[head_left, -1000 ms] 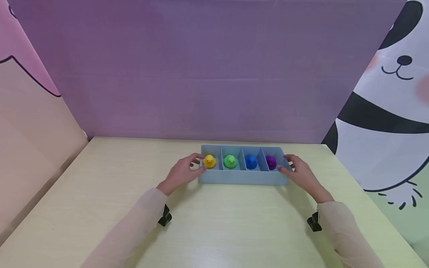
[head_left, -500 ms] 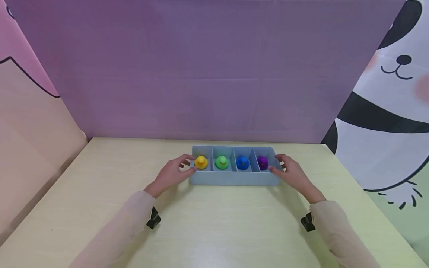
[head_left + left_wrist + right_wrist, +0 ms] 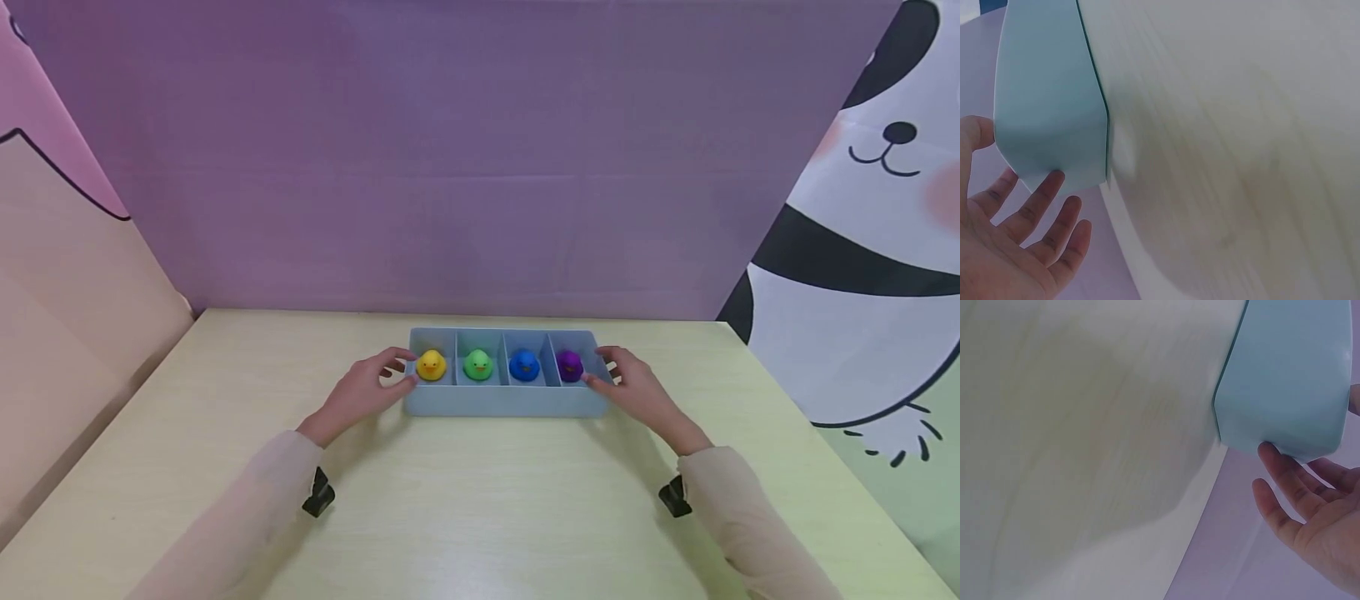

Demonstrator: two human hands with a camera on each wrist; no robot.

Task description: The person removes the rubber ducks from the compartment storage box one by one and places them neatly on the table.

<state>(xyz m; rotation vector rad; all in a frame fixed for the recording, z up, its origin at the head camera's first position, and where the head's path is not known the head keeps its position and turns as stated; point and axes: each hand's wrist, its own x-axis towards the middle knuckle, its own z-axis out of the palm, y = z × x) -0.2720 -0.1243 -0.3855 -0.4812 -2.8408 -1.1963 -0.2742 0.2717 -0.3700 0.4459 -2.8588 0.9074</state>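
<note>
A light blue divided box [image 3: 506, 402] stands on the table near its back edge. Its compartments hold, from left to right, a yellow duck [image 3: 431, 365], a green duck [image 3: 477, 365], a blue duck [image 3: 524, 365] and a purple duck [image 3: 570, 365]. My left hand [image 3: 360, 390] grips the left end, thumb at the rim and fingertips against the end wall in the left wrist view. The right end is held by my right hand [image 3: 643, 392]. In the right wrist view, fingertips touch the box's end wall [image 3: 1285, 381]; most of the thumb is out of sight.
The pale wooden table [image 3: 480, 508] reaches back to a purple cloth wall [image 3: 480, 167]. A panda-print panel [image 3: 862, 358] flanks the right side and a pink-and-beige panel [image 3: 67, 333] the left. Black wrist cameras sit below both sleeves.
The box, with the ducks in it, has slid steadily leftward along the back of the table. Both hands have moved left with it, keeping their places at its ends.
</note>
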